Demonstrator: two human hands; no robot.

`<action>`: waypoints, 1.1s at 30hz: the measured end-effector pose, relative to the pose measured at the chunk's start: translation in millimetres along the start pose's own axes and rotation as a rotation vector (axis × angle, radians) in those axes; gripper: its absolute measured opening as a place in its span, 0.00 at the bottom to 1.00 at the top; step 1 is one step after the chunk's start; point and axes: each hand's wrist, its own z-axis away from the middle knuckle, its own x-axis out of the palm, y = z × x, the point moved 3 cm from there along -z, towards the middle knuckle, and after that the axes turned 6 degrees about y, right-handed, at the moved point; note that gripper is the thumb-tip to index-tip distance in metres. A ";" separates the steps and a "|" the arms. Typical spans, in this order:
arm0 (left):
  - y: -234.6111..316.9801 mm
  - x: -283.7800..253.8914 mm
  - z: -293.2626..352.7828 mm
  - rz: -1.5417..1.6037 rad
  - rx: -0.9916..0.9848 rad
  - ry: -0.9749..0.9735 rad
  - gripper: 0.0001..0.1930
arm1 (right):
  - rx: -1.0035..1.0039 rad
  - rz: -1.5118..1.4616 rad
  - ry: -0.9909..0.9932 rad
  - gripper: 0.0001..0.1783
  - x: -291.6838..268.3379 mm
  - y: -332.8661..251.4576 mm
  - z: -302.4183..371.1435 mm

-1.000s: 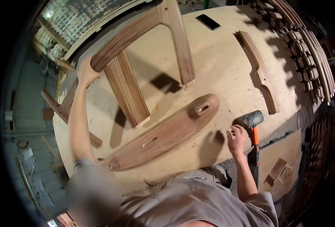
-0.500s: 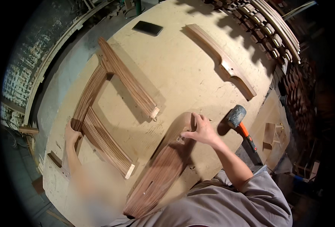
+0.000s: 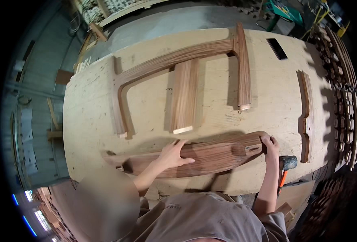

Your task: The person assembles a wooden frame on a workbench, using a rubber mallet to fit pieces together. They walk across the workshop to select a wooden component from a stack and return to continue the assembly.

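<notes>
A long, curved reddish-brown wooden board (image 3: 219, 158) lies crosswise in front of me, with a slot cut near its right end. My right hand (image 3: 270, 144) is closed around that end, its fingers curled over the edge. My left hand (image 3: 173, 155) grips the board left of its middle, thumb on the face and fingers over the far edge. Beyond the board stands a wooden frame (image 3: 174, 57) with a long curved rail and a leg at each end. A grooved, pale-tipped slat (image 3: 185, 97) extends from the rail toward me.
Right of the board is a black-headed mallet (image 3: 288, 162) with an orange handle. A shaped wooden piece (image 3: 306, 117) lies on the tabletop (image 3: 89, 109) at the right, and a dark phone (image 3: 277, 49) lies at the far right. Stacked wooden parts (image 3: 344, 101) stand beyond the right edge.
The view has turned, so the frame now lies straight ahead. My left hand has left the frame and taken hold of the board, which now lies crosswise. My right hand stays at its slotted end.
</notes>
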 end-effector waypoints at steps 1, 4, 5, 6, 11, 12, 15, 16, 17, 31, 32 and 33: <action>-7.0 5.9 8.5 0.006 -0.059 -0.123 0.42 | -0.023 -0.060 0.005 0.26 -0.1 -3.4 15.9; -22.2 1.6 16.5 0.168 0.075 -0.411 0.41 | -0.128 -0.062 0.054 0.25 -41.7 -2.0 50.3; -21.7 0.5 23.9 0.297 0.133 -0.516 0.39 | -0.165 -0.103 0.079 0.25 -57.0 -2.1 66.6; -17.4 -3.2 29.1 0.300 0.118 -0.595 0.37 | -0.187 -0.123 0.100 0.22 -69.5 -2.8 85.3; 8.8 7.6 66.7 0.218 0.192 -0.720 0.29 | -0.341 -0.060 0.193 0.16 -109.5 15.6 180.5; 6.1 19.6 73.5 0.184 0.241 -0.648 0.27 | -0.332 -0.059 0.207 0.16 -122.9 28.1 192.5; 13.3 40.0 104.1 0.158 0.286 -0.678 0.26 | -0.289 -0.102 0.221 0.15 -155.8 72.5 221.2; 16.9 43.2 110.6 0.062 0.265 -0.678 0.25 | -0.269 -0.140 0.208 0.15 -164.5 85.3 229.7; 20.6 46.1 115.2 0.076 0.280 -0.688 0.25 | -0.254 -0.182 0.200 0.14 -170.7 92.3 238.2; 25.6 73.1 149.4 0.061 0.161 -0.697 0.28 | -0.306 -0.011 0.208 0.15 -188.2 118.3 265.4; 30.0 70.5 149.3 0.058 0.140 -0.722 0.30 | -0.312 0.023 0.219 0.14 -190.2 121.9 264.4; 32.6 69.9 153.0 0.062 0.116 -0.746 0.33 | -0.317 0.062 0.225 0.14 -192.3 124.8 264.3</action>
